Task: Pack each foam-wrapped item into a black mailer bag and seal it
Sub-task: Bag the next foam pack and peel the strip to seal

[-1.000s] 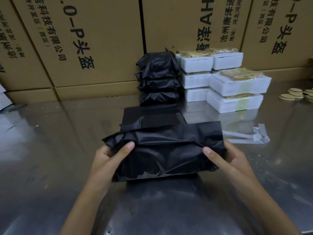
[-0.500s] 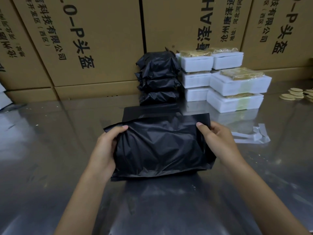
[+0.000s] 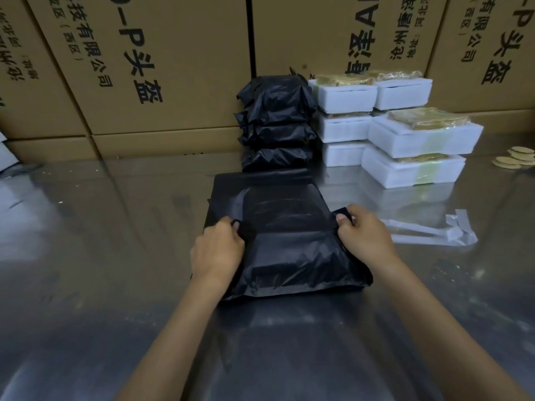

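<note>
A filled black mailer bag (image 3: 292, 256) lies on the steel table (image 3: 101, 241) in front of me. My left hand (image 3: 217, 250) pinches its left edge and my right hand (image 3: 364, 238) pinches its right edge near the folded far end. The item inside is hidden by the plastic. Flat empty black mailer bags (image 3: 260, 189) lie just beyond it. A stack of sealed black parcels (image 3: 276, 123) stands at the back. Right of that stack sit several white foam-wrapped items (image 3: 417, 140).
Large cardboard cartons (image 3: 162, 68) wall off the back of the table. Clear peeled strips (image 3: 431, 230) lie right of my right hand. Tan discs (image 3: 515, 159) sit at the far right edge. Something white (image 3: 5, 157) shows at the left edge.
The bag has been laid down flat and its far end folded over. Both hands slid from the bag's sides up to pinch its far corners.
</note>
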Demonstrator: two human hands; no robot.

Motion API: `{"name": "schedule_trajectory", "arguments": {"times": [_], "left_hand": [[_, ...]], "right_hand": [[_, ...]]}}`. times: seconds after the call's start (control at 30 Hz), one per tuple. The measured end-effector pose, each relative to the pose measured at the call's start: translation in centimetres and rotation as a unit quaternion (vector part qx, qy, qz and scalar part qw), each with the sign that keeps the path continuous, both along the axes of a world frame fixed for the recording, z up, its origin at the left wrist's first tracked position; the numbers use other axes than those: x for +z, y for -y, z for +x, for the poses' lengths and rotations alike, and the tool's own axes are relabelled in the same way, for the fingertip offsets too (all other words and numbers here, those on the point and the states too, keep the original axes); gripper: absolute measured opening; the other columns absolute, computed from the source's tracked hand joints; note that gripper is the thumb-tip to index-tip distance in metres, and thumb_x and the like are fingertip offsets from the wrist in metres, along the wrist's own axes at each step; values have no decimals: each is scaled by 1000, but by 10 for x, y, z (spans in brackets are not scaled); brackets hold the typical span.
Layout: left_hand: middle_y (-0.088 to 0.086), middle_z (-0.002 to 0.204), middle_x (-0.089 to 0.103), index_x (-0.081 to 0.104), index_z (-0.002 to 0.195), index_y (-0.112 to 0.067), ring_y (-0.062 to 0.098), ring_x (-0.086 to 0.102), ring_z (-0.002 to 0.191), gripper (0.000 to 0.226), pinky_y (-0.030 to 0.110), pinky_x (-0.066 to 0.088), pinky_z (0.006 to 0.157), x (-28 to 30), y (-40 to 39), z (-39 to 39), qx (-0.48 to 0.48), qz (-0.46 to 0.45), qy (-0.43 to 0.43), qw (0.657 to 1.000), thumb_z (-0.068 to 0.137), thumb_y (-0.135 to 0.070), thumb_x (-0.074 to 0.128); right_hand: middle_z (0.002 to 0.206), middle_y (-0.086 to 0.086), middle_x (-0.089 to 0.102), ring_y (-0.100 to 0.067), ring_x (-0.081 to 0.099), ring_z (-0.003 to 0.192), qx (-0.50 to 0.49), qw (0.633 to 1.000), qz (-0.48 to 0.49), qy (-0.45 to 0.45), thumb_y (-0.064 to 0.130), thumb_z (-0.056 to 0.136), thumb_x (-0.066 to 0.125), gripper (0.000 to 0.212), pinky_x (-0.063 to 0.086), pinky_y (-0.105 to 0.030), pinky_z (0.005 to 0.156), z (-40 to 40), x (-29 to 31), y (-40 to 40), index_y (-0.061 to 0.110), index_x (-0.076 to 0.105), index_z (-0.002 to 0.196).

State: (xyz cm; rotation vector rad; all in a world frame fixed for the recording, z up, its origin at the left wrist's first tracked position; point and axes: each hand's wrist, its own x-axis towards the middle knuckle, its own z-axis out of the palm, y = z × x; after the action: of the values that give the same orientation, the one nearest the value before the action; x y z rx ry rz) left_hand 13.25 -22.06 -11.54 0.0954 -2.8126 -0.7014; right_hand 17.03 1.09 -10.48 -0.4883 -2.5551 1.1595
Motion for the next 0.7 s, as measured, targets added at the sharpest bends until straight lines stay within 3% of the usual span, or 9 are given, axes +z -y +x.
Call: {"name": "schedule_trajectory", "arguments": {"times": [0.17, 0.27, 0.33, 0.37, 0.43, 0.47, 0.5, 0.6, 0.7], "left_hand": [[15, 118, 63, 60, 119, -8, 35, 57, 110, 37, 38, 41, 72, -14, -6, -2, -45, -45, -6, 998, 108, -31, 34], [14, 147, 45, 62, 119, 1, 28, 32, 141, 35, 39, 39, 100, -22, -4, -5, -82, -36, -48, 995, 108, -20, 36], [15, 159, 33, 55, 130, 2, 26, 18, 151, 36, 40, 22, 118, -25, -5, -7, -97, 3, -26, 995, 108, -16, 33], [18, 152, 43, 50, 136, 0, 27, 25, 149, 37, 39, 15, 121, -25, -5, -8, -102, 33, 1, 994, 108, -15, 31], [17, 101, 69, 47, 135, -1, 34, 45, 131, 35, 36, 9, 122, -24, -5, -7, -107, 76, 30, 991, 109, -16, 29], [12, 80, 65, 48, 130, -2, 38, 48, 124, 32, 36, 10, 122, -23, -4, -6, -110, 82, 38, 990, 109, -16, 29], [13, 73, 62, 49, 124, -2, 42, 47, 121, 30, 37, 13, 121, -23, -3, -5, -113, 82, 46, 989, 109, -16, 29], [20, 84, 66, 48, 116, -2, 46, 47, 118, 26, 42, 17, 121, -22, -3, -3, -114, 85, 51, 989, 109, -15, 27], [2, 65, 54, 47, 120, -3, 30, 61, 93, 25, 42, 8, 123, -25, -4, -2, -122, 54, 23, 991, 107, -12, 27]], "right_hand": [[70, -5, 55, -21, 52, 71, 18, 996, -81, 36, 22, 103, 51, 30, 35, -29, 61, -8, -5, -4, 5, 53, 79], [77, -14, 53, -24, 50, 75, 21, 995, -92, 13, 22, 104, 49, 32, 33, -33, 62, -6, -10, -1, -7, 50, 88], [82, -15, 57, -23, 52, 79, 20, 993, -118, -4, 22, 104, 49, 32, 36, -34, 67, -3, -13, 1, -6, 53, 90], [81, -14, 58, -22, 53, 78, 20, 991, -135, -10, 23, 104, 49, 32, 37, -34, 68, -2, -14, 1, -4, 53, 89], [75, -10, 54, -20, 51, 74, 17, 989, -146, -21, 23, 104, 50, 33, 36, -34, 67, -2, -16, 1, -3, 51, 84], [73, -8, 52, -19, 50, 72, 15, 989, -144, -26, 23, 104, 50, 34, 35, -34, 66, -2, -17, 1, -2, 50, 81], [70, -6, 51, -19, 49, 70, 11, 989, -144, -28, 22, 104, 51, 34, 34, -34, 64, -2, -18, 1, 1, 49, 77], [56, 8, 50, -13, 48, 62, -2, 986, -167, -30, 24, 103, 53, 40, 34, -31, 59, -3, -20, 2, 14, 45, 66], [59, 10, 57, -12, 53, 66, -12, 984, -176, -33, 25, 103, 53, 38, 36, -29, 60, -2, -19, 4, 16, 51, 66]]}}
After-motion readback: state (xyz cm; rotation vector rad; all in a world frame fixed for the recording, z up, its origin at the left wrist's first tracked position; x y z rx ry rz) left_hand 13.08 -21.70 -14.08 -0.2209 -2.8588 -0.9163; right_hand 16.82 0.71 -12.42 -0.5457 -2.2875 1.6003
